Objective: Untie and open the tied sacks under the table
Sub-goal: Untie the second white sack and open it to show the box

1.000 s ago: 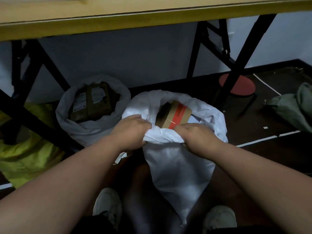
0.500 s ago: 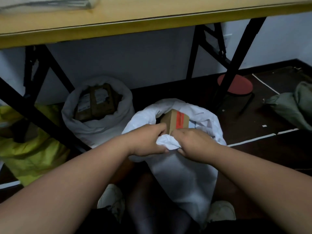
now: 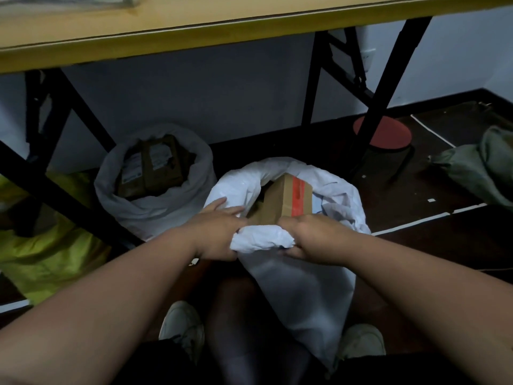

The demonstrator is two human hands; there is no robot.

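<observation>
I count: white sacks, two (image 3: 302, 287) (image 3: 155, 207), both open; yellow sack (image 3: 41, 245), one; green sack (image 3: 477, 168), one; red stool (image 3: 388, 134), one; table (image 3: 222, 26), one; hands, two (image 3: 219, 234) (image 3: 313, 237).

Both hands (image 3: 219, 234) (image 3: 311, 237) bunch open white sack (image 3: 302, 287) rim; box (image 3: 286, 198) inside.

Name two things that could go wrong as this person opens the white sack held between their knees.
1. Both the left hand and right hand bunch the near rim of the white sack; a hard tug might tip it and spill the cardboard box poking out.
2. The black table leg stands close behind, so the rim could snag on it.
</observation>
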